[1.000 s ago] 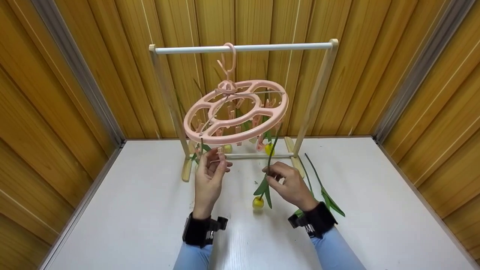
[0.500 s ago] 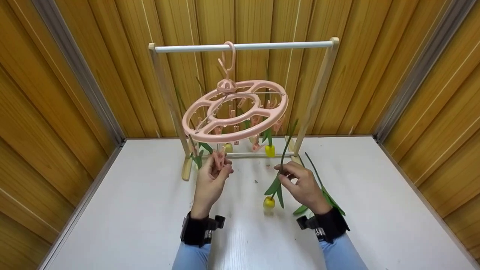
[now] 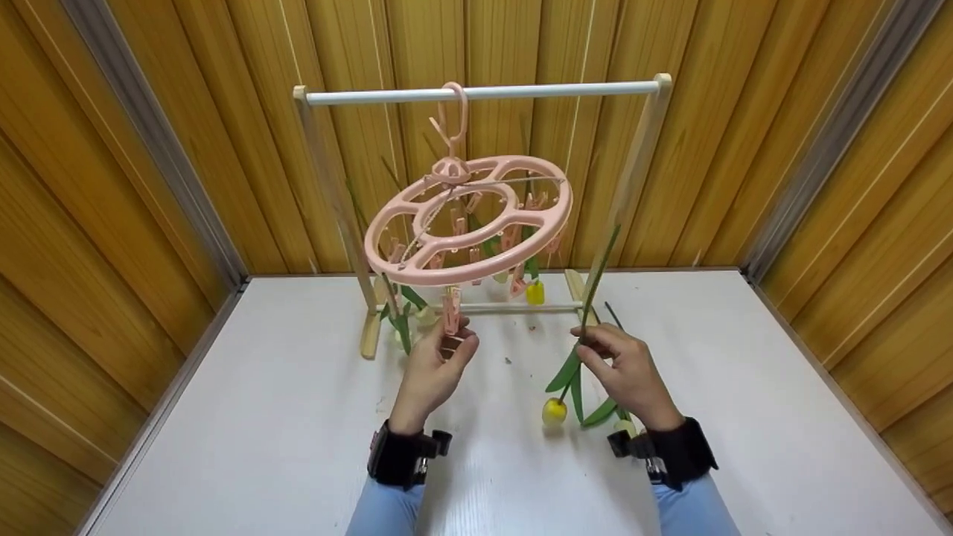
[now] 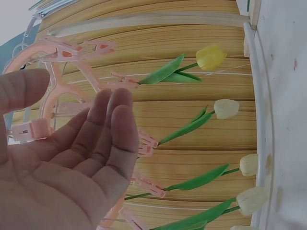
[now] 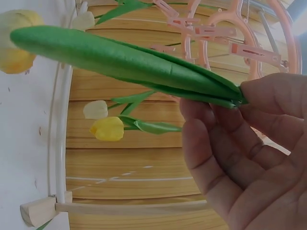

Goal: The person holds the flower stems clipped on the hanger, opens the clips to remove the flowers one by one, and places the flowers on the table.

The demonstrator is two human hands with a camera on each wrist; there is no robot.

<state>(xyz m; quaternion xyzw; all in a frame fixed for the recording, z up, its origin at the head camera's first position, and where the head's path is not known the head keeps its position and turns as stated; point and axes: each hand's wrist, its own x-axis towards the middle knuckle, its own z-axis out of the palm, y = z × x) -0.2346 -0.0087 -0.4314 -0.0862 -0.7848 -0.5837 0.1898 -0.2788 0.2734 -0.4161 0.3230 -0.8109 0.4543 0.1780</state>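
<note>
My right hand (image 3: pixel 622 365) pinches the green stem of a yellow artificial tulip (image 3: pixel 555 412), flower down; its long leaves (image 5: pixel 129 62) cross the right wrist view. My left hand (image 3: pixel 435 372) lies just below a pink clothespin (image 3: pixel 452 309) at the near rim of a round pink hanger (image 3: pixel 476 272). Its thumb and fingers stand apart in the left wrist view, with nothing gripped. Several tulips hang flower down from the hanger's other clothespins, among them a yellow tulip (image 4: pixel 211 57) and a white tulip (image 4: pixel 226 109).
The hanger hooks over the white bar (image 3: pixel 558 91) of a wooden-legged rack (image 3: pixel 633 179). Behind my right hand another tulip (image 3: pixel 624 426) lies on the white table (image 3: pixel 260 417), partly hidden. Wood-patterned panels (image 3: pixel 179 134) close in the back and sides.
My right hand has carried the yellow tulip to the right, away from the hanger. My left hand has let go of the clothespin and dropped slightly below it.
</note>
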